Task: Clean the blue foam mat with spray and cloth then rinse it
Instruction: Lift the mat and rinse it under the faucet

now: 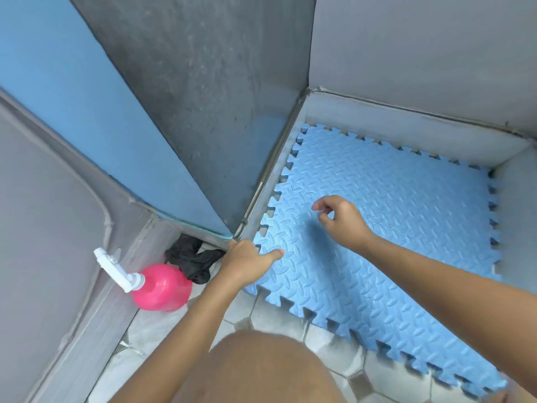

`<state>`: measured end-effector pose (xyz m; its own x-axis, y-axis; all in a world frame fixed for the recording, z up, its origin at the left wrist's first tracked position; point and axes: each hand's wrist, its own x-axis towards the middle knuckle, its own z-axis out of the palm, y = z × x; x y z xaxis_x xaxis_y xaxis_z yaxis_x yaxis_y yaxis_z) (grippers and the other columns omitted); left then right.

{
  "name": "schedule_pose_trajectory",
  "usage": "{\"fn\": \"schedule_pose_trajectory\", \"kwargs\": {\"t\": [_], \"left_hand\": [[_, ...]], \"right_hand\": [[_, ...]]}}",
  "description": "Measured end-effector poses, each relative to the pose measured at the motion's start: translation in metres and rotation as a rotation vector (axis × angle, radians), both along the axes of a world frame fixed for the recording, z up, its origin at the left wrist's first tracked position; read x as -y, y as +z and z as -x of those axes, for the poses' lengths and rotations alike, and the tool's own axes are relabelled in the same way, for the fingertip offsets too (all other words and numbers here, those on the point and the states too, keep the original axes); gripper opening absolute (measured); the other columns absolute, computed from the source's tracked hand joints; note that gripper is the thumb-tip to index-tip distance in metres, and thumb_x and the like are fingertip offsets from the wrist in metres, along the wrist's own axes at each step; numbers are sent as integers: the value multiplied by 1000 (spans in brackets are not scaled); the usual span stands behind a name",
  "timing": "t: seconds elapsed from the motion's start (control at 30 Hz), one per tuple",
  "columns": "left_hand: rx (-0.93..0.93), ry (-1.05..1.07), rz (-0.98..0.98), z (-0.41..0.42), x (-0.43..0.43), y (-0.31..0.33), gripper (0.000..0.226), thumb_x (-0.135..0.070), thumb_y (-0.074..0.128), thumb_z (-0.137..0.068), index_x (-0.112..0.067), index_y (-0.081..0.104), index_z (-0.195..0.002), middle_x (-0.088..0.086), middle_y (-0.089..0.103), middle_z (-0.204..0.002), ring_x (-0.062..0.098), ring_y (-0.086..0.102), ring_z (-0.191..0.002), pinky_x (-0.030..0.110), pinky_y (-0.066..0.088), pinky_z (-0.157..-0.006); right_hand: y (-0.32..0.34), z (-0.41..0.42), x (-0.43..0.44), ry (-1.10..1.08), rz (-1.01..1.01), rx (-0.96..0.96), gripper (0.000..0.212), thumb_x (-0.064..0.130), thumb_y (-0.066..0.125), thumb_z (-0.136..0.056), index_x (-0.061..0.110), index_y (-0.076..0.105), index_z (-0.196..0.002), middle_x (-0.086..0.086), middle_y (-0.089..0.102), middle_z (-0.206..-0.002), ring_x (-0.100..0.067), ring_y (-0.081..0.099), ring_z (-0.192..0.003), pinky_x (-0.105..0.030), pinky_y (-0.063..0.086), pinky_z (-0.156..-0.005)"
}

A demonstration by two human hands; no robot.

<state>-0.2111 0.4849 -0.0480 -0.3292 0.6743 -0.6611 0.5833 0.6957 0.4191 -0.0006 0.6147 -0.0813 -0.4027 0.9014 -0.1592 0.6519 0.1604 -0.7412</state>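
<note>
Blue foam mat (377, 242) flat on tiled floor (273, 318) in walled corner, left hand (247, 264) gripping its left edge, thumb on top, pink spray bottle (162, 287) and black cloth (193, 260) just left, right hand (341, 221) above mat, fingers loosely curled, holding nothing

Mat (392, 228): blue foam, matt, embossed txtr. Spray btl (162, 289): pink plastic, glossy. Cloth (191, 260): black fabric. Floor (276, 318): tile, smooth.
</note>
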Motion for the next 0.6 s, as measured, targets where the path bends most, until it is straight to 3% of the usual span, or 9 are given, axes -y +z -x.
{"fn": "schedule_pose_trajectory", "kwargs": {"t": [0.1, 0.13, 0.17, 0.23, 0.3, 0.37, 0.43, 0.5, 0.6], "left_hand": [[81, 35, 42, 2, -13, 30, 104, -73, 67, -82, 11, 53, -141, 28, 60, -140, 42, 63, -124, 45, 52, -100], [113, 58, 45, 6, -17, 38, 96, -71, 67, -84, 7, 56, -138, 20, 72, -119, 36, 72, -101, 40, 57, -82], [164, 83, 48, 9, -20, 44, 85, -70, 67, -85, 1, 58, -130, 9, 68, -87, 25, 66, -70, 33, 50, -60], [226, 64, 50, 10, -23, 58, 59, -66, 69, -86, -9, 60, -98, -3, 36, -61, 14, 34, -46, 25, 24, -47], [282, 24, 5, 10, -25, 69, 65, -74, 69, -82, -13, 48, -74, 0, 36, -62, 15, 31, -45, 27, 23, -50], [348, 20, -104, 6, -31, 88, 75, -87, 65, -71, -13, 54, -72, 6, 49, -70, 17, 43, -58, 31, 30, -60], [566, 122, -212, -3, -42, 105, 62, -78, 63, -82, -17, 73, -84, 7, 63, -81, 19, 56, -69, 30, 39, -64], [668, 173, -211, -13, -57, 116, 48, -60, 66, -92, -17, 78, -108, 2, 67, -84, 20, 63, -71, 28, 46, -61], [454, 115, -243, -23, -77, 115, 47, -51, 80, -81, -8, 67, -94, 9, 56, -80, 21, 52, -70, 32, 42, -70]], "right_hand": [[17, -3, -16, -77, -5, -33, 16, 8, 59, -94, 20, 67, -97, 4, 66, -102, -8, 60, -88, -1, 37, -67], [22, -3, -20, -88, -3, -38, 14, 8, 59, -94, 20, 67, -97, 4, 66, -101, -10, 61, -87, -1, 37, -65], [27, -4, -22, -93, -3, -46, 14, 9, 60, -94, 20, 67, -97, 5, 67, -100, -12, 61, -87, -2, 37, -64], [34, -4, -24, -97, -2, -59, 14, 10, 59, -94, 21, 67, -96, 6, 67, -99, -13, 62, -88, -7, 39, -65], [39, -6, -24, -93, 2, -67, 14, 11, 58, -94, 22, 67, -95, 7, 66, -96, -10, 62, -85, -8, 39, -65], [51, -7, -27, -82, -11, -74, 11, 13, 59, -95, 21, 67, -95, 8, 64, -93, -3, 58, -77, -8, 39, -63], [71, -9, -38, -87, -73, -94, 8, 18, 60, -96, 22, 66, -93, 7, 63, -93, -5, 56, -76, -16, 39, -66], [100, -11, -57, -132, -145, -126, 8, 23, 59, -97, 21, 64, -91, 8, 63, -89, -10, 56, -75, -24, 39, -68], [154, -9, -90, -201, -235, -200, 17, 28, 58, -99, 16, 65, -90, 9, 61, -79, -11, 54, -71, -27, 39, -68]]}}
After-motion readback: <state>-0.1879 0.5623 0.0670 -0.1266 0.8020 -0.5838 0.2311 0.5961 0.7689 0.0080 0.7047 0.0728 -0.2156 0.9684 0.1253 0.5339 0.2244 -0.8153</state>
